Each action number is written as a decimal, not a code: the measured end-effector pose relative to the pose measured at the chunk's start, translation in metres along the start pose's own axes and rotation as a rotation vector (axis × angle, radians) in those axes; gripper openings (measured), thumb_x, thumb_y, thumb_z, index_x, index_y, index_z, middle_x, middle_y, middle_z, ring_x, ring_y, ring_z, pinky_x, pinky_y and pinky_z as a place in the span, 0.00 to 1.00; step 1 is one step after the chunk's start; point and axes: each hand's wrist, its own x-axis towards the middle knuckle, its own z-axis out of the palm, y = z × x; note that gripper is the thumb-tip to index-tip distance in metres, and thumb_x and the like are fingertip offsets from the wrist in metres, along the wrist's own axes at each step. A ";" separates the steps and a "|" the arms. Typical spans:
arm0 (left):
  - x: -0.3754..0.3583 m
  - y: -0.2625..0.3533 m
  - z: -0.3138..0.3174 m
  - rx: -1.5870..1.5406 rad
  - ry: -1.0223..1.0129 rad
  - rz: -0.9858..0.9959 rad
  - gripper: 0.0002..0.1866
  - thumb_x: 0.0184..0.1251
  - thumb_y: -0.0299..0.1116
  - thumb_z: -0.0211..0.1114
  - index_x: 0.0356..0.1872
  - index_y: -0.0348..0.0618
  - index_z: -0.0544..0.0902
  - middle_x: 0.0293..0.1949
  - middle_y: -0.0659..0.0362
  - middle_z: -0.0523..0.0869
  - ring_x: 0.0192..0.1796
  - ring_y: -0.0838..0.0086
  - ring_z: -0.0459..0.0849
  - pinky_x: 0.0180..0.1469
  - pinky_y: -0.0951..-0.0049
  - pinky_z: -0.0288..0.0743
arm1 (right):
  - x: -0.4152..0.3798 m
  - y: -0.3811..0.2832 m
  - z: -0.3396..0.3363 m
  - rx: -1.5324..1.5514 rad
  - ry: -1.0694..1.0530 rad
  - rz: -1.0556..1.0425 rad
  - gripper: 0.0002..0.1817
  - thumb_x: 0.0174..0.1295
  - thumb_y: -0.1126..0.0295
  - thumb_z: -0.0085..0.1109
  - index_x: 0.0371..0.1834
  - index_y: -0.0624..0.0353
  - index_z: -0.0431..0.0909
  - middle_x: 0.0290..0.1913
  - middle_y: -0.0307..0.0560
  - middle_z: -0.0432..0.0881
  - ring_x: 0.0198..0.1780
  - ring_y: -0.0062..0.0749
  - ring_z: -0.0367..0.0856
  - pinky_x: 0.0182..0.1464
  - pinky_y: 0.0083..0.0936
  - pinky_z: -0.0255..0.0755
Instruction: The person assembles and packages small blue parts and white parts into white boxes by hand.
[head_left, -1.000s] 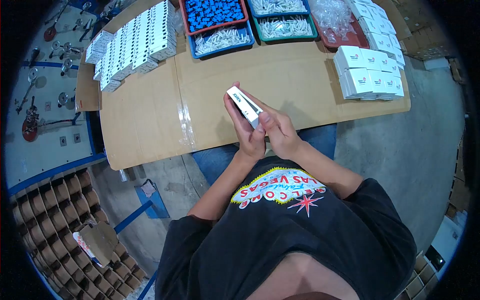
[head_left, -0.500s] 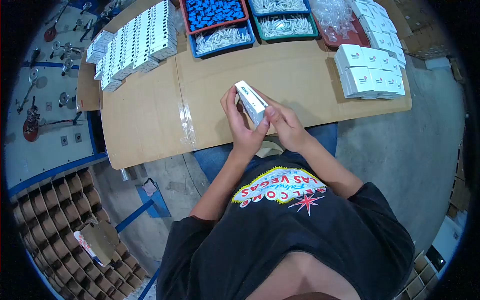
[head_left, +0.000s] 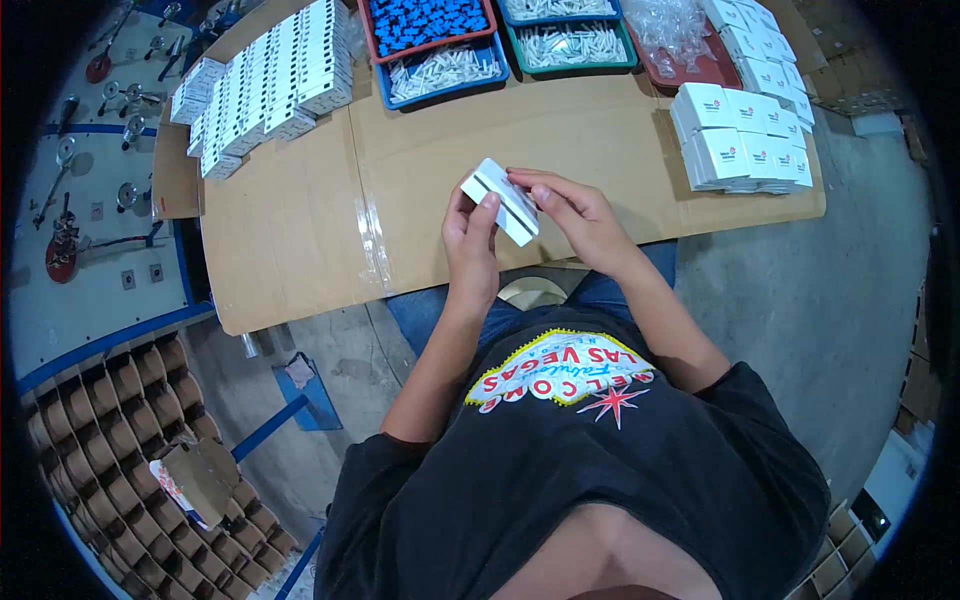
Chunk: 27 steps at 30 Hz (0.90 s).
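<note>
cardboard sheet: the brown sheet is the landmark; everything below is placed by it.
white box: the small white box is held up over the sheet's near half, around its middle, tilted, a dark line running along its length. that tilt likely turns the lined side up where the wearer can see it.
left hand: at the box's left side, the left hand grips it, thumb pressed on the upward side and fingers curled behind, seemingly to carry its weight.
right hand: over the sheet, at the box's right edge, the right hand has its fingers close together and bent, thumb beneath them; whether they pinch the edge or only steady it, i cannot tell.
left stacks: white boxes with dark squares stand in rows at the sheet's far left, probably grouped to keep like with like.
trays: along the sheet's far edge, a red tray holds blue pieces, while a blue tray and a green tray hold white pieces; separate trays presumably stop small parts mixing.
plastic: clear plastic lies in another red tray at the sheet's far right, its walls likely containing the loose pile.
right stacks: white boxes with a red mark sit at the sheet's right end, packed tight, perhaps for stability.
</note>
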 end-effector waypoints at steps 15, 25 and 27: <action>-0.002 0.012 0.005 -0.182 -0.063 -0.537 0.38 0.76 0.74 0.40 0.62 0.50 0.75 0.51 0.56 0.85 0.53 0.70 0.84 0.50 0.66 0.80 | -0.004 -0.006 -0.005 -0.261 -0.131 -0.135 0.30 0.62 0.74 0.67 0.71 0.58 0.76 0.72 0.53 0.77 0.73 0.41 0.74 0.74 0.36 0.66; -0.003 -0.001 0.008 -0.097 -0.035 -0.351 0.35 0.79 0.67 0.45 0.64 0.44 0.71 0.48 0.56 0.83 0.48 0.71 0.85 0.48 0.67 0.80 | 0.002 -0.003 -0.005 -0.480 -0.094 -0.284 0.26 0.61 0.76 0.65 0.66 0.60 0.80 0.66 0.54 0.81 0.64 0.45 0.82 0.66 0.35 0.74; -0.001 -0.005 0.002 -0.070 -0.070 -0.368 0.35 0.80 0.67 0.44 0.64 0.44 0.71 0.48 0.55 0.83 0.47 0.70 0.85 0.48 0.67 0.80 | 0.002 0.000 -0.009 -0.516 -0.135 -0.221 0.26 0.61 0.76 0.65 0.65 0.62 0.80 0.66 0.55 0.80 0.63 0.46 0.82 0.64 0.34 0.75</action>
